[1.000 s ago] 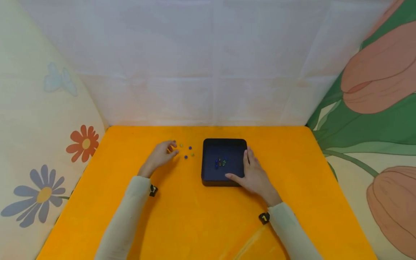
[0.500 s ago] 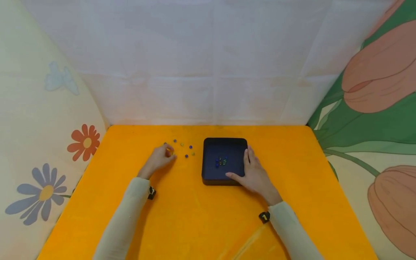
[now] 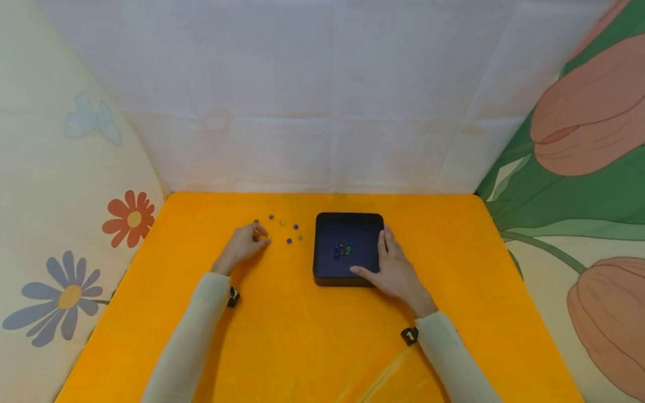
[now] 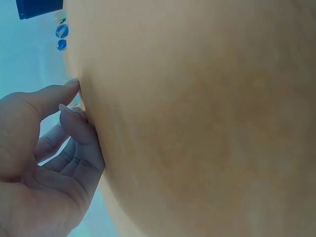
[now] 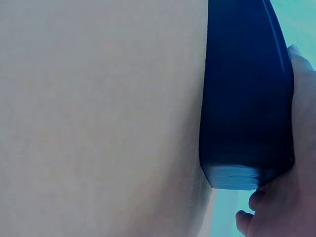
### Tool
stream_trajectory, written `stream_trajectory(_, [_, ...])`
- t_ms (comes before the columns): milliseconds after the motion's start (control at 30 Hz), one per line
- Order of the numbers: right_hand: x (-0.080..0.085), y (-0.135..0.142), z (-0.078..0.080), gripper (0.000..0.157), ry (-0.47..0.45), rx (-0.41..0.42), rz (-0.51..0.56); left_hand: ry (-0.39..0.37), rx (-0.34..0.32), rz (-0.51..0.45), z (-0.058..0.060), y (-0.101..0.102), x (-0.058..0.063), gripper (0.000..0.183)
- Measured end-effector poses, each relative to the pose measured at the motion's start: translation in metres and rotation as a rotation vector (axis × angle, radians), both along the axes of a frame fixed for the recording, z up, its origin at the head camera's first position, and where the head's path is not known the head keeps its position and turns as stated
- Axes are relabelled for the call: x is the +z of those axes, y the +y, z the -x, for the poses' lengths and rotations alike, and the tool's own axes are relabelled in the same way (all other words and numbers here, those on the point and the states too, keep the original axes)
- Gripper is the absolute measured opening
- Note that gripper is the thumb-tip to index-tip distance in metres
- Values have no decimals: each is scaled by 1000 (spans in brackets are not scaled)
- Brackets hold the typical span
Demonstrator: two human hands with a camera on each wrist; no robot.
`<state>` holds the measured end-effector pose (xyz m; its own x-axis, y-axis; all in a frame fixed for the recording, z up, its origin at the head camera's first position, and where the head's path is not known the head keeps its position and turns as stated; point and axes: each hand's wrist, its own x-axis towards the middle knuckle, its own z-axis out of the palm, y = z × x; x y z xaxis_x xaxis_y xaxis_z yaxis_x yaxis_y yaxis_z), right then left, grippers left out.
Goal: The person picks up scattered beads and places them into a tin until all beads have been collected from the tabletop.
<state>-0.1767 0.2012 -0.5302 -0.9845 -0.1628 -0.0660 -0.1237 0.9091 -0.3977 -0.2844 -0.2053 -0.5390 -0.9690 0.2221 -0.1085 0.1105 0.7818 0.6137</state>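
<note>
My left hand [image 3: 243,244] is low over the cloth with thumb and forefinger bent around a small yellowish marble [image 3: 269,238]. In the left wrist view, the fingertips [image 4: 72,83] are right at the cloth, and the other fingers curl inward. A square black tray [image 3: 347,282] stands right of centre, holding several blue, green and brownish marbles [image 3: 342,249] on its floor. My right hand [image 3: 398,274] holds the tray's near right corner, thumb over the front rim and fingers along the right wall. The right wrist view shows the tray's dark side [image 5: 247,98] against the palm.
Loose marbles lie between the left hand and the tray: blue ones [image 3: 295,226] and yellowish ones [image 3: 282,223], with a dark one [image 3: 256,221] close behind the left fingers. An orange cloth [image 3: 302,336] covers the table, with a white sheet [image 3: 327,101] behind it.
My left hand has drawn back slightly left, its thumb and forefinger closing in around the yellowish marble. My right hand and the tray have stayed in place.
</note>
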Motion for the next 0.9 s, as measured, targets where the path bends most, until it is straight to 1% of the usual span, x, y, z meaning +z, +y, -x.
stream_trajectory(133, [0, 1, 1, 130, -2, -2, 9, 5, -8, 2, 0, 1, 0, 32])
stream_trajectory(367, [-6, 3, 2, 130, 14, 5, 11, -9, -1, 22, -1, 2, 0, 29])
stream_trajectory(533, [-4, 2, 1, 130, 13, 3, 13, -5, 8, 14, 0, 3, -1, 30])
stream_trajectory(900, [-3, 1, 1, 130, 11, 3, 8, -15, 13, 8, 1, 4, 1, 28])
